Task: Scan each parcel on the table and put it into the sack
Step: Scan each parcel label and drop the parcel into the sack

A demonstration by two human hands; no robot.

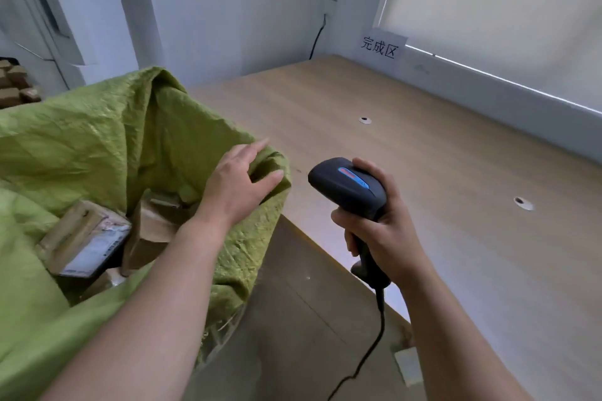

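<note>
The green sack (97, 140) stands open beside the table (423, 172), holding several cardboard parcels (84, 238). The scanner (350, 185) is held over the table's near edge, handle running down toward the person, head pointing left toward the sack. Right hand (384, 231) is wrapped around its handle. Left hand (237, 185) reaches over the sack's rim, fingers spread and relaxed.

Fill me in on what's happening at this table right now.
A person is bagging scanned parcels. The right hand grips a black corded barcode scanner over the wooden table. The left hand, fingers relaxed, rests on the rim of the green woven sack, which stands beside the table. Several cardboard parcels already lie inside the sack. No parcel shows on the visible tabletop.
</note>
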